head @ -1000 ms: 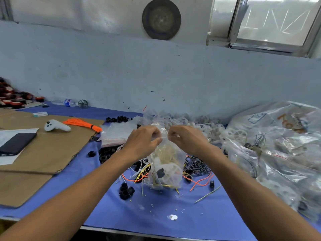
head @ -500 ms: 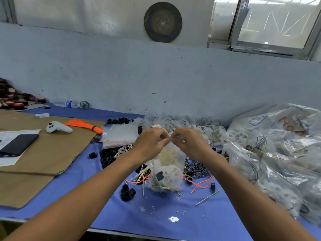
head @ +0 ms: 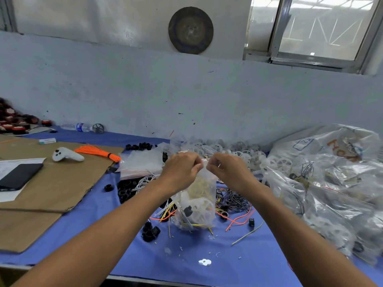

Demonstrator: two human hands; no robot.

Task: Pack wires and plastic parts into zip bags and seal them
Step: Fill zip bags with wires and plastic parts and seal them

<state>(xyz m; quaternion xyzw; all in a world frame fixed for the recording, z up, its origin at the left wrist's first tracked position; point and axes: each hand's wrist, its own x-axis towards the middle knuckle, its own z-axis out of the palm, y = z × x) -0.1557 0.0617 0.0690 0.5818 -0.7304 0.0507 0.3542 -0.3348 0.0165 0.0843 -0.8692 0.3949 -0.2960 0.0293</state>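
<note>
Left grip (head: 182,170) nearer right (head: 230,172) (bag (head: 199,206) pinched)

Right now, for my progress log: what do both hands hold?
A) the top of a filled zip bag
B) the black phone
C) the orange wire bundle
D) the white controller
A: the left hand and right hand pinch the top of the zip bag, parts and wires inside.

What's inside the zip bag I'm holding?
A white wheel, a black piece and yellowish wires show through the bag. The left hand and right hand cover its top.
</note>
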